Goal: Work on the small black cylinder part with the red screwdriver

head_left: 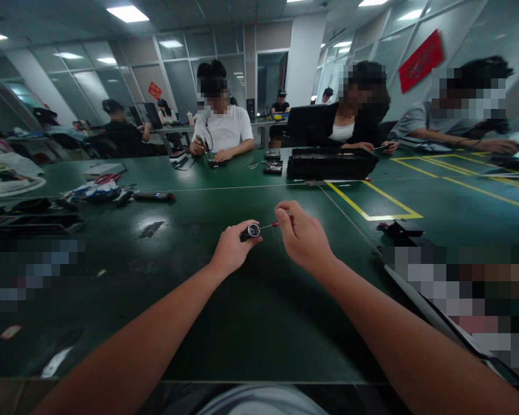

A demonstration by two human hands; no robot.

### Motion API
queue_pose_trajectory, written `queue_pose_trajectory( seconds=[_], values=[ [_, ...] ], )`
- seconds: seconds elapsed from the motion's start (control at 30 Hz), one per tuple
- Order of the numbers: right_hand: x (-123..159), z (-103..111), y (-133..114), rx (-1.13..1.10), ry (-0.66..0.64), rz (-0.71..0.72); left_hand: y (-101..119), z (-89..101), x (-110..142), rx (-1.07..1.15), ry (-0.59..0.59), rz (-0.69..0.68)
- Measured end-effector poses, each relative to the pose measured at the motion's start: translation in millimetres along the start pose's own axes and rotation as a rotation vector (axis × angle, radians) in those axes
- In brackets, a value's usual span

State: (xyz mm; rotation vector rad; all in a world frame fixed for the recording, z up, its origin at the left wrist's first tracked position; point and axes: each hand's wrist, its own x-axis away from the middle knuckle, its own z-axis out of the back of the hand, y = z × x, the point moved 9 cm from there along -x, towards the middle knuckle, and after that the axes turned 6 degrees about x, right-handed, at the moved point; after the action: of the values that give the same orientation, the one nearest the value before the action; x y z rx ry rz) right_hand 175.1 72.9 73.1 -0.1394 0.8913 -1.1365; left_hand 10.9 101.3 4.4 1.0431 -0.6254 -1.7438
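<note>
Over the middle of the green table, my left hand [233,246] is closed around a small dark cylindrical part [251,231]. Its round, silvery-rimmed end faces me and to the right; its exact kind is too small to tell. My right hand [300,233] pinches the red handle of a thin screwdriver [269,226]. The screwdriver's metal shaft points left, and its tip meets the rim area of the cylindrical part. Most of the handle is hidden by my right fingers.
Ahead, a long black tray [332,164] stands on the green table [259,323]. Tools and red-handled scissors [108,178] lie at the left, near a dark pen-like tool [154,196]. Yellow tape [348,202] marks the right side. Across the table sit several people working with small parts.
</note>
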Motion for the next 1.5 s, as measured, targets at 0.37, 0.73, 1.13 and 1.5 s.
queue_pose_trajectory(
  seconds=[0.37, 0.73, 1.13, 1.5],
  values=[
    [0.4, -6.6, -1.9, -0.034, -0.075, 0.021, -3.9, 1.4, -1.8, 0.0, 0.017, -0.001],
    [1.7, -3.9, 9.0, -0.274, 0.06, -0.03, -0.9, 4.7, -1.9, -0.053, 0.027, 0.026],
    [1.7, -28.5, 75.5, -0.771, 0.202, -0.464, 1.1, 9.3, -6.8, -0.17, 0.024, -0.057],
    [1.4, -14.1, 42.7, -0.5, 0.148, -0.265, 7.9, 6.9, -4.5, -0.17, 0.014, -0.066]
  ],
)
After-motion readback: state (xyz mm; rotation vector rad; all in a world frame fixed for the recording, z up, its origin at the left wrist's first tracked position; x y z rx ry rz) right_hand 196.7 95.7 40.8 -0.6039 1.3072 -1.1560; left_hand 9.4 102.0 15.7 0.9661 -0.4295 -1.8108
